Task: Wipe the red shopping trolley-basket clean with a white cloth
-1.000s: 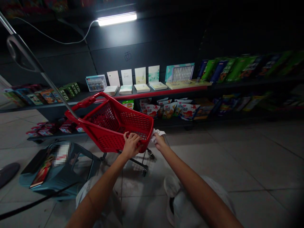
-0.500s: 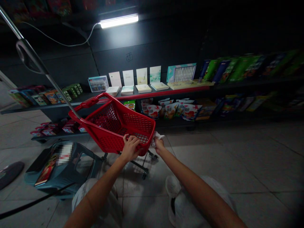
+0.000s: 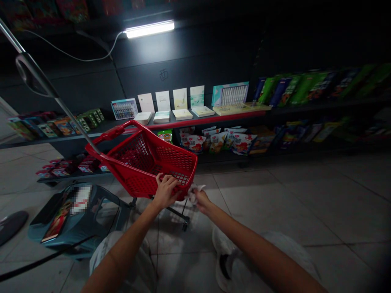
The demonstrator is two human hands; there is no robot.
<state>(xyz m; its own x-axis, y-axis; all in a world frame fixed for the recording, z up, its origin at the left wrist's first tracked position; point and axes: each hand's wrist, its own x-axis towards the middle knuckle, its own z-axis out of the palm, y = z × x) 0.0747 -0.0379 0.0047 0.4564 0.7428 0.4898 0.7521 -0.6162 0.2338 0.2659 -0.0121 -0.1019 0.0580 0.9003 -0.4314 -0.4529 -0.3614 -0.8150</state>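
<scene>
A small red plastic shopping cart (image 3: 142, 185) stands before me, its basket bare inside. My left hand (image 3: 166, 190) grips the near rim of the basket, fingers hooked over the edge. At the cart's front right corner, my right hand (image 3: 201, 200) is closed on a crumpled white cloth (image 3: 192, 194), which is against or just beside the corner; contact is hard to make out. The cart's handle (image 3: 111, 132) points away to the left, next to a slanting metal pole (image 3: 65, 110).
Behind the cart runs a dark shelf (image 3: 201, 121) with booklets, boxed sets and snack bags under a lit tube lamp (image 3: 149, 29). A grey-blue plastic stool (image 3: 104, 219) holding a phone-like item stands left. A black cable (image 3: 45, 260) crosses the lower left.
My right hand and the cloth have moved down and slightly left along the basket's corner. The left hand keeps its grip on the rim. The view has shifted a little.
</scene>
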